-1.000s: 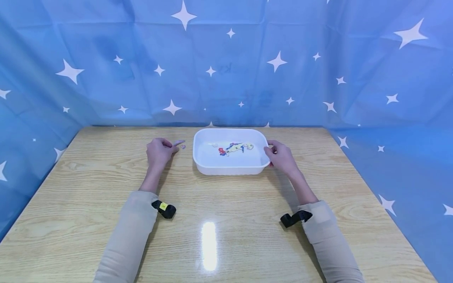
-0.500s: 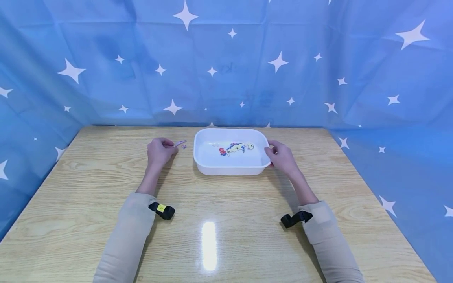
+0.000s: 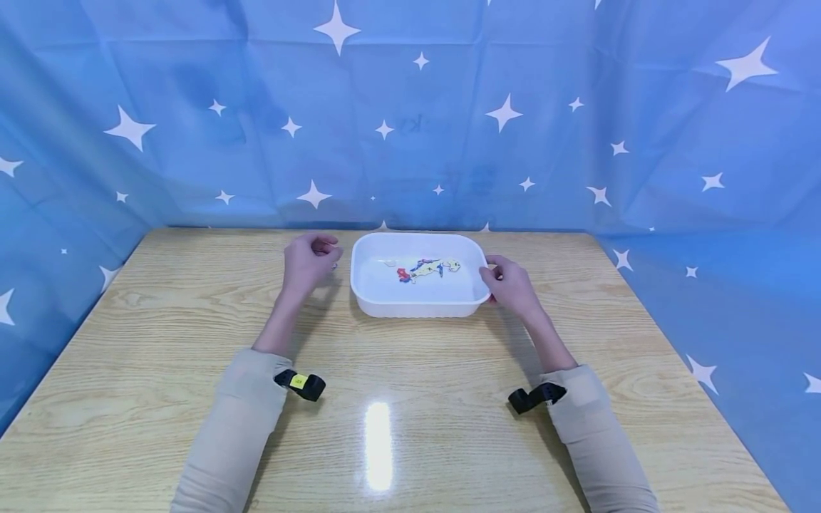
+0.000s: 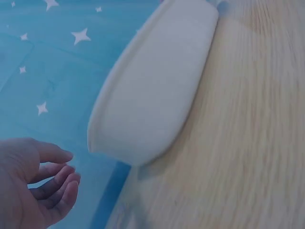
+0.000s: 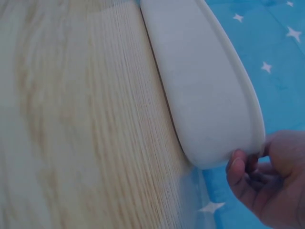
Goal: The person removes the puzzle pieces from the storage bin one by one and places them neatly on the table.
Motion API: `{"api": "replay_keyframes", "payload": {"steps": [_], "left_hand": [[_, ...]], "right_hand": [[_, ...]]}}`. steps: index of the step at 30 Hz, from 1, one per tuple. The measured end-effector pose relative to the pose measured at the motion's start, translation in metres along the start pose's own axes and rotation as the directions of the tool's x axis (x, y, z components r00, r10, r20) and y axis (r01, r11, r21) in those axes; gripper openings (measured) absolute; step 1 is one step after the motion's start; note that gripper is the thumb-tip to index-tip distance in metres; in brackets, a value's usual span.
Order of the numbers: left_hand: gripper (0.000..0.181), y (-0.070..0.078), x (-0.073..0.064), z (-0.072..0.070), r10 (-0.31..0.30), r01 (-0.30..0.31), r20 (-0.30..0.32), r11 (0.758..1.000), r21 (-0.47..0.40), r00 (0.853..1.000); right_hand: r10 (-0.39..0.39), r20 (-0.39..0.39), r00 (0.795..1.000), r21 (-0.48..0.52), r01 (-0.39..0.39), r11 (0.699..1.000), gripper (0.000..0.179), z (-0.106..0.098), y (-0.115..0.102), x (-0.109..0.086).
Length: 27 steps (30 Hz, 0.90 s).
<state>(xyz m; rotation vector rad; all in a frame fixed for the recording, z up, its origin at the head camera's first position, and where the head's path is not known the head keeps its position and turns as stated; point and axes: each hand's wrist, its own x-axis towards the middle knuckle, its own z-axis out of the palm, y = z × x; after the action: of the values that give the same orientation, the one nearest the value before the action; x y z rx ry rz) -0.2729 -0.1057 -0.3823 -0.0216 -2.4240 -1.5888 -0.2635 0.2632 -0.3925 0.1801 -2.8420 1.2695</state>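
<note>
Head view: a white tub [image 3: 417,309] sits toward twelve o'clock on the wood-grained table [image 3: 333,413]. On its floor, red, yellow and blue shapes [image 3: 425,268] run through the middle, the red part toward nine o'clock, with a faint pale shape [image 3: 390,263] nearer the nine o'clock wall. At the tub's three o'clock end, the person's right grip [image 3: 509,283] pinches the rim between thumb and fingers. The left grip [image 3: 308,262] is just off the nine o'clock end, fingers loosely bent and empty; a small, indistinct piece [image 3: 334,266] shows beside its fingertips.
</note>
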Motion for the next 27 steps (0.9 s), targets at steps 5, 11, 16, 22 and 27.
{"api": "replay_keyframes", "payload": {"steps": [5,11,16,22,27], "left_hand": [[0.024,0.014,-0.002,0.010,0.077,-0.075,0.045,0.996,-0.039,0.996],[0.024,0.024,-0.003,0.022,0.117,-0.112,0.115,0.992,-0.050,0.986],[0.024,0.031,-0.004,0.034,0.126,-0.122,0.160,0.992,-0.039,0.979],[0.026,0.034,-0.002,0.051,0.117,-0.112,0.242,0.993,-0.037,0.963],[0.029,0.032,0.001,0.064,0.102,-0.102,0.301,0.995,-0.016,0.948]], "right_hand": [[0.001,0.000,1.000,0.000,-0.001,1.000,0.042,0.000,-0.001,0.000],[0.001,0.002,1.000,-0.007,-0.001,1.000,0.043,0.000,-0.001,0.000],[0.001,0.002,1.000,-0.005,-0.001,1.000,0.043,0.000,0.000,0.000],[-0.001,0.000,1.000,-0.005,0.001,1.000,0.042,0.000,0.003,0.001],[-0.003,-0.002,1.000,-0.008,0.002,1.000,0.042,0.000,0.003,0.001]]}}
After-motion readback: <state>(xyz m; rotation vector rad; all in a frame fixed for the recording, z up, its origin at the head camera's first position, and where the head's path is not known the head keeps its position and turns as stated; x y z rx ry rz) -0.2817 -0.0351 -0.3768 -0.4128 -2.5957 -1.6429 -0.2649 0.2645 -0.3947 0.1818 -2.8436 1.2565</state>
